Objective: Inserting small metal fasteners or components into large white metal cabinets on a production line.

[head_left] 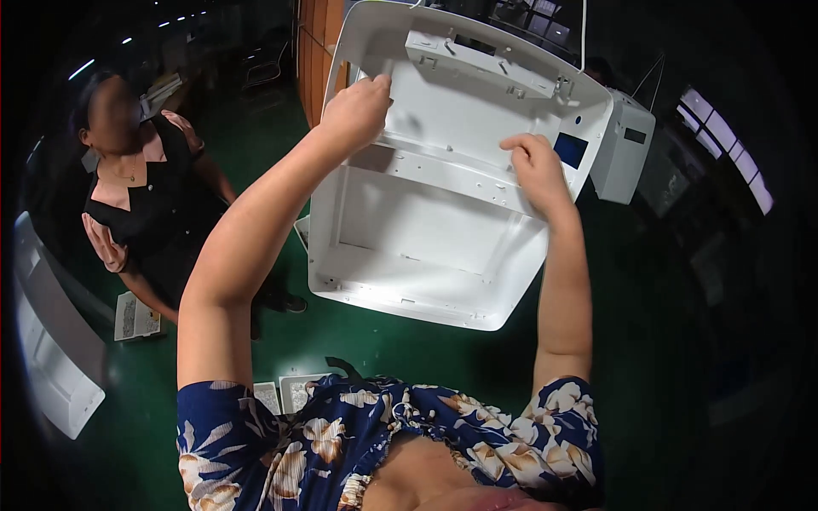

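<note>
A large white plastic housing (417, 209) hangs in front of me with its hollow inner side facing me. A cross rib divides it into an upper and a lower compartment. My left hand (356, 112) is closed at the left side of the upper compartment; whatever its fingers hold, if anything, is hidden. At the right end of the rib is my right hand (538, 170), its fingers curled and the index finger reaching left. Anything between those fingers is too small to make out. A white bracket (481, 64) with pegs runs along the housing's top.
Another white housing (624, 149) hangs behind on the right. A white curved panel (55, 341) is at the far left. A co-worker (153, 187) stands on the left near a box of small parts (136, 317). Trays of small white parts (296, 392) sit below me.
</note>
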`<state>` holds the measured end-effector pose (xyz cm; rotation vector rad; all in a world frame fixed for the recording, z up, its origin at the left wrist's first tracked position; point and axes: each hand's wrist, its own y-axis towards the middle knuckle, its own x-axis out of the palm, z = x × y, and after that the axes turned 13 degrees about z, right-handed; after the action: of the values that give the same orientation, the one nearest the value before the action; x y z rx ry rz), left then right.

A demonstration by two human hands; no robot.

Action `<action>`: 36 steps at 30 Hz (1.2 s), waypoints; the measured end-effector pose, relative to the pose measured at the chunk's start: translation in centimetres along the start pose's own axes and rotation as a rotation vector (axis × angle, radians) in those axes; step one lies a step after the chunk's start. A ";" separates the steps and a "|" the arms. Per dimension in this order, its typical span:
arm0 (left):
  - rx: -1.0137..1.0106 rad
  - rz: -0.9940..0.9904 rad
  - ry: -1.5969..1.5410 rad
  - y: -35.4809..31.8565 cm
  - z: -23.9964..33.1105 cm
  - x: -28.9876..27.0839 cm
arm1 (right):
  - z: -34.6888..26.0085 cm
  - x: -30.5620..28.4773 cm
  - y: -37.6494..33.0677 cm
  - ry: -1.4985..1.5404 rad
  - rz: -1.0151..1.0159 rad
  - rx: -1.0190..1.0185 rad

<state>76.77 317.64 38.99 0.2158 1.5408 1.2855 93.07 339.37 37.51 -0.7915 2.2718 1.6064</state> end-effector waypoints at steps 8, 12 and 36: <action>-0.023 -0.482 0.280 2.2 -0.3 3.6 | 2.4 -3.3 0.1 -0.400 -0.306 -0.072; -0.176 -0.590 0.329 2.3 0.3 5.2 | 2.0 -3.2 0.7 -0.359 -0.382 0.026; -1.277 -0.136 -1.617 4.0 1.8 8.8 | 8.8 5.2 5.0 -0.661 -0.517 0.190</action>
<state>72.70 326.45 37.21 0.1930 -0.6644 1.1392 85.08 347.28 35.68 -0.6077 1.5574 1.1593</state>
